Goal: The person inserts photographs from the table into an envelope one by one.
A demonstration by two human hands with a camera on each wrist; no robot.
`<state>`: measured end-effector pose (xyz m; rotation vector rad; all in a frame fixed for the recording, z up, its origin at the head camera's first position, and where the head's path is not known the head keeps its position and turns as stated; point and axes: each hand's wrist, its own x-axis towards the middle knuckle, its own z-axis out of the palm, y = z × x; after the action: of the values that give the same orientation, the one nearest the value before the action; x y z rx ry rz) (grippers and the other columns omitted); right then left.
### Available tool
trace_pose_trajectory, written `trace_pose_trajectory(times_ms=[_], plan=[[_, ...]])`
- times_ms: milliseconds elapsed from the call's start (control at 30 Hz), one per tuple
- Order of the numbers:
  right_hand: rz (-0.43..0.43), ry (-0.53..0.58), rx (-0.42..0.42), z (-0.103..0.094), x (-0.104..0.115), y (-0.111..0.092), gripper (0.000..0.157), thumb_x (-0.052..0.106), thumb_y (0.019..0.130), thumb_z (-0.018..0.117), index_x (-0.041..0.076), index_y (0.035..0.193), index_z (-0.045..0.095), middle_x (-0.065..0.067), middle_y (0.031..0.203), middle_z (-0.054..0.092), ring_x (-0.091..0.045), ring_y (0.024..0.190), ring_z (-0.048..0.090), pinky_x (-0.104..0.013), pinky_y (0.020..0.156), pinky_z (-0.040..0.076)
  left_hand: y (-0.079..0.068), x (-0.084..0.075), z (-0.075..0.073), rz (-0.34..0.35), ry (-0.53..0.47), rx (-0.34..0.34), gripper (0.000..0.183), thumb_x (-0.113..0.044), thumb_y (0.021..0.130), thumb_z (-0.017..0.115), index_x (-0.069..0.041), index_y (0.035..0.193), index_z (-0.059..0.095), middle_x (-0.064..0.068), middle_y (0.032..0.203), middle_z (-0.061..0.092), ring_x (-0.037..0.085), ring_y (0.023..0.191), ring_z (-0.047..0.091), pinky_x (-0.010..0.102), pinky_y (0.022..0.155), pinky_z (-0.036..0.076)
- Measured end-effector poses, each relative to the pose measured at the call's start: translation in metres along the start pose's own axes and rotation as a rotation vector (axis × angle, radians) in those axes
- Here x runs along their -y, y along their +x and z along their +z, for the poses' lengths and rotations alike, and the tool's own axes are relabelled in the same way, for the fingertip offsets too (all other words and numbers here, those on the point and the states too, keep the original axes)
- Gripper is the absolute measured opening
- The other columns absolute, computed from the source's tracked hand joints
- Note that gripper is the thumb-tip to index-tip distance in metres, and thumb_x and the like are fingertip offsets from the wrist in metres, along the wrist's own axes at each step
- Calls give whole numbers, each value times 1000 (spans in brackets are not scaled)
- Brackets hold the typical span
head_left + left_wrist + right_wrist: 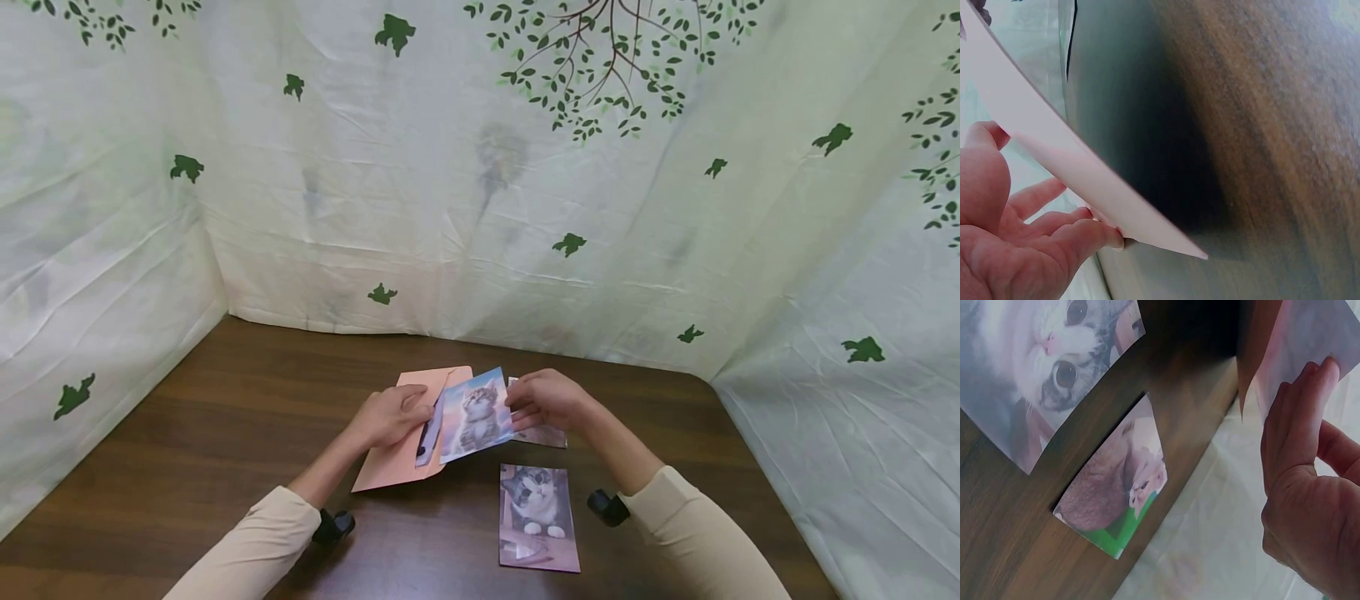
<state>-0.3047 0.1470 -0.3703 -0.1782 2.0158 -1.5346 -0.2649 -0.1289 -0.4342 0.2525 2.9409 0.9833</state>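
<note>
Gripping the peach envelope (390,468) with left fingers (411,389), pinching the tabby-kitten photo (476,414) with right fingers (527,389); likely inserting or withdrawing between both, next needing straight sliding.

At lower centre an envelope (401,461) lies left of the held photo (476,414), with a second photo (546,436) partly behind the right hand (551,396) and a third photo (538,518) below on the table (187,467).

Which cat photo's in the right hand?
The kitten photo with blue-pink sky, gripped by the right hand; the white-pawed cat photo and brown cat photo lie on the table.
</note>
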Motion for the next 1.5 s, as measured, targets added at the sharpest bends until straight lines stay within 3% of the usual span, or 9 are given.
trace_pose_trajectory(times_ms=[833,1500], plan=[[-21,65,5,29,1,16,27,2,99,52,-16,118,59,-11,83,64,-15,67,68,-35,74,62,0,-1,-1,-4,-11,-11,52,-33,97,60,-4,141,60,20,144,59,45,134,52,56,108,42],[2,107,16,50,1,29,29,4,100,51,-17,120,59,-17,94,70,-21,74,73,-36,76,62,3,1,2,-24,-18,1,53,-34,98,58,-5,143,58,20,145,58,45,133,53,56,108,42]])
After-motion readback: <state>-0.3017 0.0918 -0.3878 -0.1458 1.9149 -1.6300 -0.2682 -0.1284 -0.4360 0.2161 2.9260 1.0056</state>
